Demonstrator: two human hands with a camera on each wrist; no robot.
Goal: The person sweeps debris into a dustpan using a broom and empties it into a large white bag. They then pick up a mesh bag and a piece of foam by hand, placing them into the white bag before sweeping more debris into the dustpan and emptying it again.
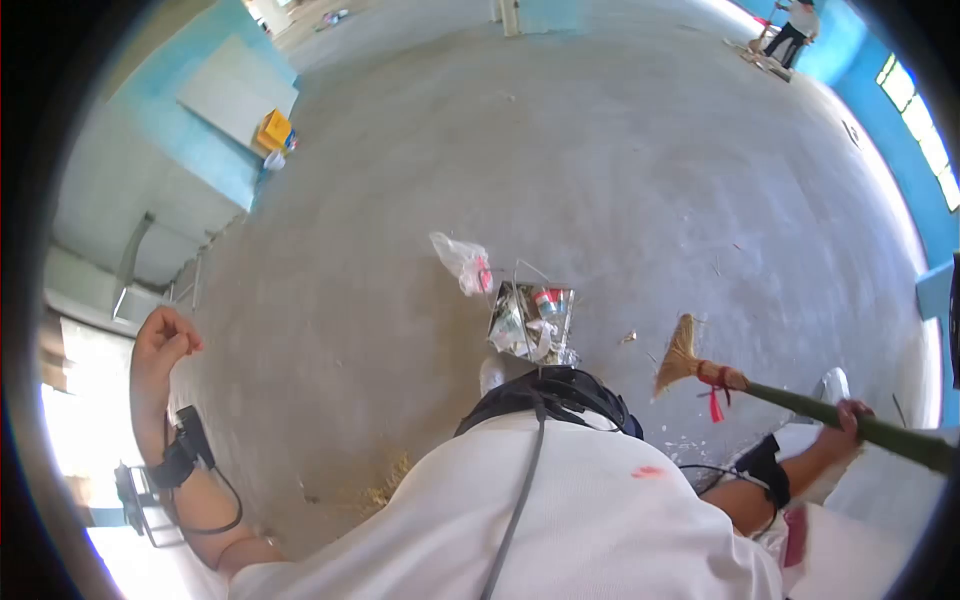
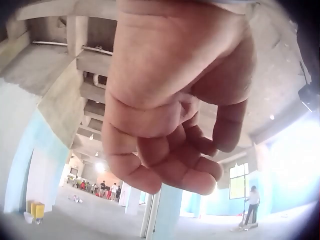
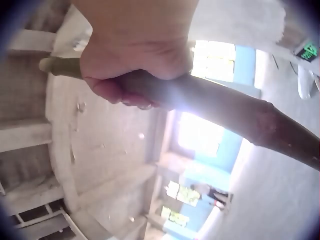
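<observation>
My right hand (image 1: 848, 425) grips the green bamboo handle (image 1: 795, 400) of a broom, its fingers wrapped around the pole in the right wrist view. The straw head (image 1: 680, 362), bound with red cord, points toward the middle of the floor. My left hand (image 1: 165, 345) is raised at the left, away from everything, its fingers loosely curled and holding nothing, as the left wrist view also shows. In front of my body stands a metal dustpan-like box (image 1: 572, 318) with a wire handle, containing rubbish. A clear plastic bag (image 1: 462, 258) lies against its far left corner.
Bits of litter (image 1: 628, 337) lie on the grey concrete floor, and straw scraps (image 1: 388, 482) are near my left side. A yellow box (image 1: 273, 131) stands by the left wall. Another person (image 1: 793, 32) stands at the far right beside a debris pile.
</observation>
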